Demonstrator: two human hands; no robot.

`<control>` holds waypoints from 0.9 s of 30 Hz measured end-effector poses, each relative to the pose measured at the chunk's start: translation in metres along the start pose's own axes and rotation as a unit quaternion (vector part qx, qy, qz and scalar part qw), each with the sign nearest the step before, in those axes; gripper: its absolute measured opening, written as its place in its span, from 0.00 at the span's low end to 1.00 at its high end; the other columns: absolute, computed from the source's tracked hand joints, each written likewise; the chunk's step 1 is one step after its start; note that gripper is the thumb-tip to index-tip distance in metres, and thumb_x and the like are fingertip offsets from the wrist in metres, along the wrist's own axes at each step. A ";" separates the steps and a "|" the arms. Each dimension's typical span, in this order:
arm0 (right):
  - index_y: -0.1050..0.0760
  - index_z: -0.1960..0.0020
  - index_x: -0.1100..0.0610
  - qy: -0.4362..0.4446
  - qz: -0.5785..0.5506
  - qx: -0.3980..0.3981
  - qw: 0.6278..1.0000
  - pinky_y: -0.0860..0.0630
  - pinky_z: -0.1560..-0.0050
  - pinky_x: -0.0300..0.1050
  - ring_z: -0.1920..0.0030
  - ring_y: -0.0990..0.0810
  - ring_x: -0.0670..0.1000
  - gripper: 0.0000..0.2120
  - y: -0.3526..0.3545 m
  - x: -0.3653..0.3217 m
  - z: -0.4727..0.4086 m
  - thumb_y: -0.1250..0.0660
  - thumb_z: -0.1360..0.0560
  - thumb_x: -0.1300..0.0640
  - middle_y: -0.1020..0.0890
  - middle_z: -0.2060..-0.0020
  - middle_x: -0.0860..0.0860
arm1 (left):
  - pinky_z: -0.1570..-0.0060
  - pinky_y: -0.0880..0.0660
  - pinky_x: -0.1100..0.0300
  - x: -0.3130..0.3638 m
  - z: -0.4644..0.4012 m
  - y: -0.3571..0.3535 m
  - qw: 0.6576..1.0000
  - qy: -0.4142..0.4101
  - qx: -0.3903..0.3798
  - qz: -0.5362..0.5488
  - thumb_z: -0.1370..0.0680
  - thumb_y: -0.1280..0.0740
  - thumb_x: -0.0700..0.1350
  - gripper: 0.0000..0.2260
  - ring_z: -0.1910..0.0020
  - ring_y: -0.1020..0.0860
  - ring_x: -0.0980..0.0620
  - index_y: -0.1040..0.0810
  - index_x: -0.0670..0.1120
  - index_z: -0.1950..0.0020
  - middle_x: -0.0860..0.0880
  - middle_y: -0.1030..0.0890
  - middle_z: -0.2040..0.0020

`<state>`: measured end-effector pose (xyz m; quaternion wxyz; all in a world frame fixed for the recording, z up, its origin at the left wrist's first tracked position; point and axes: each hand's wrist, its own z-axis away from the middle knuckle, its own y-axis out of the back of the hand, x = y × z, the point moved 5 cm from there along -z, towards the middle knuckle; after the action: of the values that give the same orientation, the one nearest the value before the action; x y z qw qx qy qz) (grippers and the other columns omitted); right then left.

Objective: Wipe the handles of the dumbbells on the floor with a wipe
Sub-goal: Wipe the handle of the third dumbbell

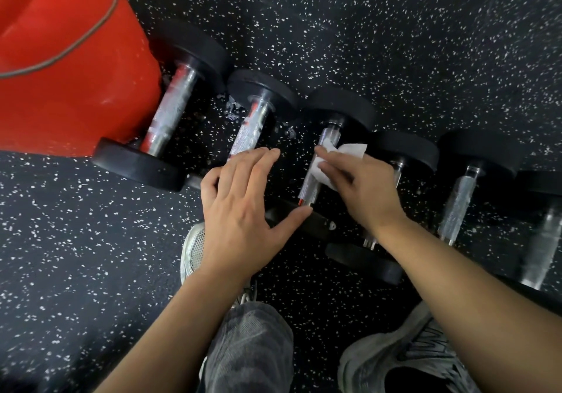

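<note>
Fingers [327, 166] of the right hand [362, 186] press a white wipe [337, 157], crumpled, against the knurled chrome handle [313, 179] of the middle dumbbell [337, 110] at frame centre. Left hand [243, 210] lies flat, fingers together and thumb spread, over the neighbouring dumbbell [261, 97]. More dumbbells line the speckled floor [395, 43].

Six dumbbells [322, 161], one wipe [337, 161], two hands [243, 210], two shoes [407, 359], one red object [60, 58]
</note>
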<state>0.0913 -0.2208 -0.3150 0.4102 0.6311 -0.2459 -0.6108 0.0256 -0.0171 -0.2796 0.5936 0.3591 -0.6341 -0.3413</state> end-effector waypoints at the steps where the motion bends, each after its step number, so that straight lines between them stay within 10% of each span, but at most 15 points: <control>1: 0.22 0.33 0.42 -0.007 -0.015 0.025 1.000 0.22 0.53 0.50 0.58 0.19 0.49 0.16 0.001 -0.002 0.001 0.38 0.18 0.42 0.14 0.58 0.48 | 0.29 0.39 0.49 0.000 0.000 0.000 1.000 -0.001 0.000 0.001 0.24 0.31 0.69 0.36 0.26 0.28 0.51 0.28 0.47 0.24 0.52 0.24 0.27; 5: 0.23 0.32 0.41 0.002 -0.038 0.024 0.999 0.30 0.58 0.35 0.65 0.27 0.39 0.17 -0.001 -0.014 0.007 0.34 0.19 0.44 0.25 0.65 0.38 | 0.29 0.39 0.49 -0.001 0.000 0.000 1.000 0.000 0.000 0.004 0.24 0.31 0.68 0.35 0.26 0.28 0.50 0.28 0.47 0.24 0.52 0.24 0.27; 12: 0.19 0.36 0.46 -0.031 -0.082 0.065 0.994 0.22 0.40 0.45 0.44 0.17 0.47 0.14 0.003 -0.008 -0.013 0.34 0.19 0.45 0.15 0.42 0.49 | 0.29 0.39 0.49 -0.001 0.000 0.000 1.000 -0.001 -0.001 0.008 0.24 0.31 0.68 0.35 0.26 0.27 0.50 0.28 0.47 0.24 0.51 0.24 0.27; 23: 0.20 0.35 0.45 -0.025 -0.021 0.093 0.995 0.22 0.42 0.47 0.45 0.17 0.48 0.16 0.010 -0.008 -0.024 0.35 0.20 0.43 0.15 0.41 0.48 | 0.29 0.38 0.48 -0.001 0.000 -0.001 1.000 -0.002 0.000 0.003 0.24 0.30 0.69 0.36 0.26 0.27 0.49 0.28 0.47 0.24 0.51 0.24 0.27; 27: 0.21 0.35 0.38 0.016 -0.007 -0.014 1.000 0.22 0.43 0.51 0.45 0.17 0.50 0.19 0.000 -0.013 -0.010 0.36 0.23 0.34 0.16 0.42 0.49 | 0.29 0.38 0.48 -0.001 0.000 0.000 1.000 -0.002 -0.002 0.002 0.24 0.31 0.68 0.35 0.27 0.27 0.50 0.27 0.47 0.24 0.51 0.24 0.27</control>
<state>0.0996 -0.2079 -0.3079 0.4190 0.6366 -0.2263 -0.6066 0.0253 -0.0162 -0.2800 0.5938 0.3562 -0.6351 -0.3424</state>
